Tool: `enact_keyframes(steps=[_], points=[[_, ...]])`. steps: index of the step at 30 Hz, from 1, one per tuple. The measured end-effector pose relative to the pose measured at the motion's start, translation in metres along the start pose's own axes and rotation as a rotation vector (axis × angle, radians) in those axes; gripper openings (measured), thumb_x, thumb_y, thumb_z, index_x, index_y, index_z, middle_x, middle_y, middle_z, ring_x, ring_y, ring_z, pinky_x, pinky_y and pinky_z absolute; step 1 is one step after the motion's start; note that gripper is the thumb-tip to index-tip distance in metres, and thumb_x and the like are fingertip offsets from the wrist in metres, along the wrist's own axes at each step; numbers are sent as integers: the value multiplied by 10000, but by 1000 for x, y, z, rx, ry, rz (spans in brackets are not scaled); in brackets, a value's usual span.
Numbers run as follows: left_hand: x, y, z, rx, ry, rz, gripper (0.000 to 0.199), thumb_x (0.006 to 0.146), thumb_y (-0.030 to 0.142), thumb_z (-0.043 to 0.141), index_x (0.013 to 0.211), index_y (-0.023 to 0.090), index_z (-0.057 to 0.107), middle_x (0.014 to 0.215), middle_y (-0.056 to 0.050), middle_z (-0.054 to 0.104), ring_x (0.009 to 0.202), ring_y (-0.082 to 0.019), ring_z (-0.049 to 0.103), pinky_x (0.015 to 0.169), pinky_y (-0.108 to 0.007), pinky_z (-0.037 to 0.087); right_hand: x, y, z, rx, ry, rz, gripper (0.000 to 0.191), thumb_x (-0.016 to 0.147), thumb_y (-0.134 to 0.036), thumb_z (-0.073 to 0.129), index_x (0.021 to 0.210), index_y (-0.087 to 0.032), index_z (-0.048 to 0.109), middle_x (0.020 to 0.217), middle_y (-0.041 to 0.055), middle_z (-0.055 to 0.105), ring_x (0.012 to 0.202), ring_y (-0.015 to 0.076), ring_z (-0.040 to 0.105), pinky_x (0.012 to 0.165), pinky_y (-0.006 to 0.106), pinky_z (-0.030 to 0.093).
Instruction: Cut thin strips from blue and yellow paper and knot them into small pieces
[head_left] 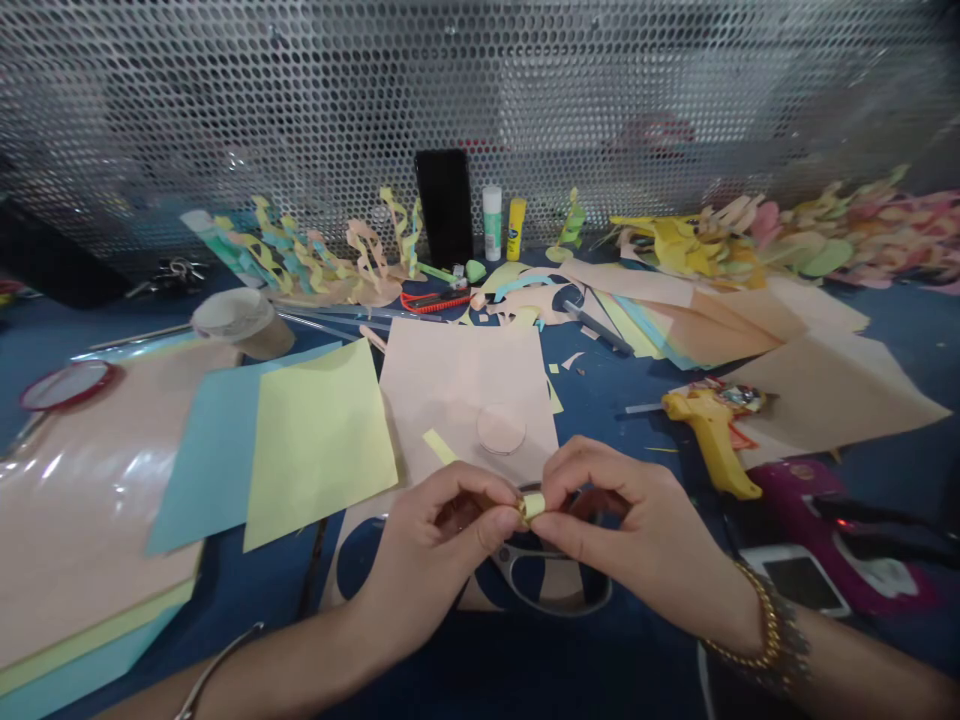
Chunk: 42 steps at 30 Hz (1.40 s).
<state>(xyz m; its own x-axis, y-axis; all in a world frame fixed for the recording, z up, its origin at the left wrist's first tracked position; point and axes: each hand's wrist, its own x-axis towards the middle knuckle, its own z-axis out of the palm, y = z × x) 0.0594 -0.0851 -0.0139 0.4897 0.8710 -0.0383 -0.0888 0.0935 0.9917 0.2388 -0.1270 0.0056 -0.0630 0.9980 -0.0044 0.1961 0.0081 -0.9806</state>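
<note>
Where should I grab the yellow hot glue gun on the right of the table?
Take the yellow hot glue gun by its handle, coming from your side with your right hand. The gun lies on its side, with the handle pointing back toward you.

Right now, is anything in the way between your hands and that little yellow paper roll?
No, nothing visible is in the way. The left hand and right hand both pinch the small rolled paper strip directly. The scissors lie below, under the hands, not between them and the roll.
</note>
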Motion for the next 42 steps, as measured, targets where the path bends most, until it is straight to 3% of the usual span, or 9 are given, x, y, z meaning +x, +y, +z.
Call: enact_keyframes(steps=[6,12,23,33,42], points=[[-1,1,-3,59,-19,57,145,799,115,652,821,245,713,815,27,698,715,-75,636,660,-127,515,-1,1,-1,-40,17,2,82,756,-183,695,737,-201,617,777,-29,565,648,72,550,560,168,468],[-2,2,-1,57,-11,108,199,707,71,732,822,233,733,828,6,710,764,-114,671,667,-153,548,-2,0,0,-48,9,0,55,776,-197,674,754,-197,623,789,-18,567,671,85,558,569,182,473],[-1,4,3,-85,75,-126,83,746,141,704,793,208,715,720,14,746,620,-139,721,616,-196,605,1,-1,1,-90,13,3,68,806,-174,626,804,-209,685,790,-5,601,680,94,574,563,191,463],[1,5,4,-85,65,-108,61,767,136,680,761,191,656,650,40,702,591,-104,709,577,-140,576,0,-1,1,-71,29,21,53,789,-167,641,796,-199,682,778,-3,605,671,96,581,550,190,465],[0,6,5,-30,75,-106,69,757,143,680,772,202,713,690,11,735,604,-128,711,596,-185,597,1,2,1,-35,30,23,43,793,-206,662,806,-212,702,792,4,605,681,105,591,550,202,479]])
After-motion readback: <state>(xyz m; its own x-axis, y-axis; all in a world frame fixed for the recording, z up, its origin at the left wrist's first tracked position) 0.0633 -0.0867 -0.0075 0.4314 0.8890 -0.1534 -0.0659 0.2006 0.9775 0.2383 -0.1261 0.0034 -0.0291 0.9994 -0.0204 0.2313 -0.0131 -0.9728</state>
